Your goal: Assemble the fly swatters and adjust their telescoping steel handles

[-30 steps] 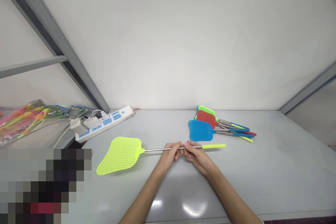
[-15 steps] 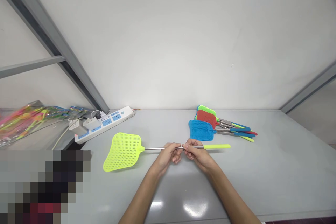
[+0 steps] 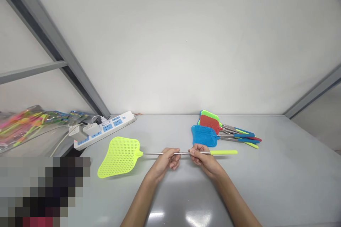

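Note:
A yellow-green fly swatter with a thin metal telescopic rod lies across in front of me, its perforated head to the left and its grip to the right. My left hand pinches the rod nearer the head, with the lower fingers curled. Closer to the yellow grip, my right hand holds the thicker metal section between thumb and fingers. A short stretch of bare rod shows between the two hands. Beyond the right hand lies a pile of folded fly swatters, with a blue swatter in front and a red swatter behind.
A white power strip with plugs and cables lies at the back left of the grey table. Plastic-wrapped colourful items are at the far left. A wall stands behind, with metal frame posts at both sides.
My hands have moved apart along the rod, so more metal shows between them. The swatter's head has shifted left and its grip slightly right.

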Available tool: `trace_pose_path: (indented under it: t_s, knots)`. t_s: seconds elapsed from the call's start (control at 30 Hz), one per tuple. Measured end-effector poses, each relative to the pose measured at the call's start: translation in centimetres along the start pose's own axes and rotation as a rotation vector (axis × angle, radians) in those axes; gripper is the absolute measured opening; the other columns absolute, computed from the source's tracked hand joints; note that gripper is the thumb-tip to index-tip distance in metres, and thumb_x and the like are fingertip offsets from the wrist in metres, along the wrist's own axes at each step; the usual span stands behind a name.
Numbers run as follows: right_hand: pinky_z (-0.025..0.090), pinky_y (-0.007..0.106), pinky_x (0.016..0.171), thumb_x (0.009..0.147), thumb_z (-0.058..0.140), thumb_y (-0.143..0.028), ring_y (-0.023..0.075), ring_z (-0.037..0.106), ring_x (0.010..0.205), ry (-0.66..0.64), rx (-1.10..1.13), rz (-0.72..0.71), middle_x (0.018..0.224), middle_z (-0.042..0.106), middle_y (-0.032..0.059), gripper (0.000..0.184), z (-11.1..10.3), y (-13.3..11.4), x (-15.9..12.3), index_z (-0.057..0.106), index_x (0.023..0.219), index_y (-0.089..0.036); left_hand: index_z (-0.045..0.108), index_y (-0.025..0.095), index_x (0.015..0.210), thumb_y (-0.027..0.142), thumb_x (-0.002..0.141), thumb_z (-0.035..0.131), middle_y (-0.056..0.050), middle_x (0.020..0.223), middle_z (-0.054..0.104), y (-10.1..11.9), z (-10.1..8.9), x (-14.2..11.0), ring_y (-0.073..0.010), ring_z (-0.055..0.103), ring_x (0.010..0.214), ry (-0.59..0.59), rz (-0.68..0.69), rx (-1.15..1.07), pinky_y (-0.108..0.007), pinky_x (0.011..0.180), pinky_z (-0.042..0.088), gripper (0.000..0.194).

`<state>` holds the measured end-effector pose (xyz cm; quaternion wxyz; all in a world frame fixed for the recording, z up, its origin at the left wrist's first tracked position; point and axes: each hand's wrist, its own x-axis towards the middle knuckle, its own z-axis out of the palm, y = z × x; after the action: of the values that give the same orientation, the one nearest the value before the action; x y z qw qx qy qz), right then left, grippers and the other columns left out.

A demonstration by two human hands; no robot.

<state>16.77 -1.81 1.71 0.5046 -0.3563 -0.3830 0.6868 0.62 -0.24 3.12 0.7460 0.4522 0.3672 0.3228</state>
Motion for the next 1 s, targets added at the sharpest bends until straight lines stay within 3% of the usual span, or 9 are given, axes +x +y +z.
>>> trace_pose_path:
  t_s: [1.0]
  knots:
    - [0.011, 0.021, 0.039, 0.066, 0.061, -0.025, 0.0032, 0.026, 0.039, 0.003, -0.034, -0.027, 0.046, 0.04, -0.0054, 0.028, -1.7, -1.3, -0.4, 0.038, 0.054, -0.016, 0.035, 0.018, 0.043, 0.033, 0.073, 0.044, 0.008, 0.031, 0.022, 1.9, -1.7, -1.4, -0.0072, 0.029, 0.035, 0.082, -0.034, 0.077, -0.023, 0.045, 0.024, 0.035]
